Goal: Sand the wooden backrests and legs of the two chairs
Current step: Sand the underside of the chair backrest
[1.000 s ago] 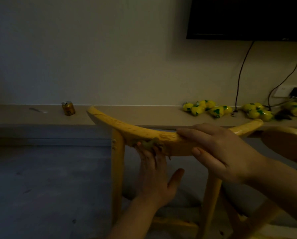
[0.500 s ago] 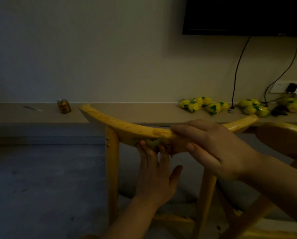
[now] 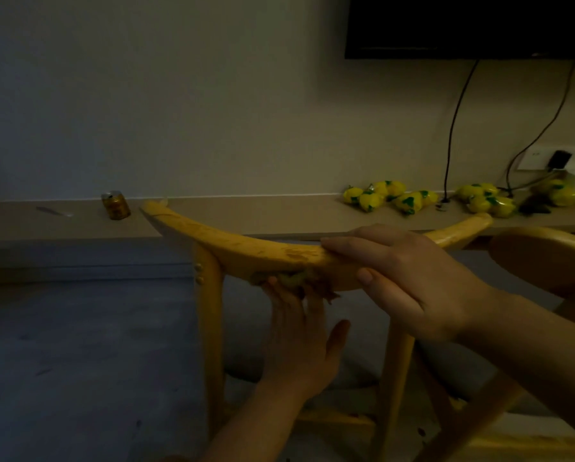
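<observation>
A curved yellow wooden backrest (image 3: 232, 248) of a chair spans the middle of the head view, carried on two upright legs (image 3: 211, 328). My right hand (image 3: 409, 281) grips the backrest from above, fingers over its top and thumb on the near face. My left hand (image 3: 301, 335) reaches up from below and presses a crumpled greenish piece of sandpaper (image 3: 296, 280) against the backrest's lower edge with straight fingers. A second chair's rounded backrest (image 3: 546, 258) shows at the right edge.
Behind the chair a long low shelf (image 3: 246, 218) runs along the wall, holding a small gold can (image 3: 116, 205), several yellow-green packets (image 3: 392, 196) and cables to a wall socket (image 3: 553, 158). A dark screen (image 3: 469, 25) hangs top right. Grey floor lies to the left.
My left hand with the sandpaper has slid down from the backrest's near face to its lower edge. My right hand keeps its grip.
</observation>
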Demonstrator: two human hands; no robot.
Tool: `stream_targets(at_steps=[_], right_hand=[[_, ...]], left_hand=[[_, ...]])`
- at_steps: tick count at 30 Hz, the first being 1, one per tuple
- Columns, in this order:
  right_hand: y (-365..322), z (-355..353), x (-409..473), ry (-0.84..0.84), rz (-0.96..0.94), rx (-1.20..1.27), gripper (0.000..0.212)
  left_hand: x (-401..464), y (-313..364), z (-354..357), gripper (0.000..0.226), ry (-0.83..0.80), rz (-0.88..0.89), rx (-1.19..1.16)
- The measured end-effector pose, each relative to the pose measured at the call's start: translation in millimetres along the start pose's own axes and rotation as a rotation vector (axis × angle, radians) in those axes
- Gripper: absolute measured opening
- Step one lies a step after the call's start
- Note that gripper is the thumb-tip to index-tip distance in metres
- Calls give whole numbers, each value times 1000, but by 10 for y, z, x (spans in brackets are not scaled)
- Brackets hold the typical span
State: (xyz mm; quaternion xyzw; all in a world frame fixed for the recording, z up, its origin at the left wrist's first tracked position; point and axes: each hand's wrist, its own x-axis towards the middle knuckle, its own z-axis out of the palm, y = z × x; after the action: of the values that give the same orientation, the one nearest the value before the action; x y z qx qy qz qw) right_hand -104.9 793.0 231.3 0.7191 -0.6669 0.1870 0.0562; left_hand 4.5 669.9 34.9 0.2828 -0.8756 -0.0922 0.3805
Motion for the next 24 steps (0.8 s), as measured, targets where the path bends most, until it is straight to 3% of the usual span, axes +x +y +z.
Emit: stream_targets(at_steps=[6, 13, 18, 24], right_hand=[[20, 4, 9, -1, -9, 64, 60], [-4, -12, -16, 9, 25, 62, 62], [-30, -22, 10, 5, 27, 80, 57], [4, -18, 27, 6, -6, 124, 60]], left_hand=[[-5, -87, 3, 68, 31, 62, 102], [64, -84, -127, 83, 11, -132, -10], [-33, 336, 219, 78, 75, 136, 54], [6, 144, 176, 70, 117, 122, 95]])
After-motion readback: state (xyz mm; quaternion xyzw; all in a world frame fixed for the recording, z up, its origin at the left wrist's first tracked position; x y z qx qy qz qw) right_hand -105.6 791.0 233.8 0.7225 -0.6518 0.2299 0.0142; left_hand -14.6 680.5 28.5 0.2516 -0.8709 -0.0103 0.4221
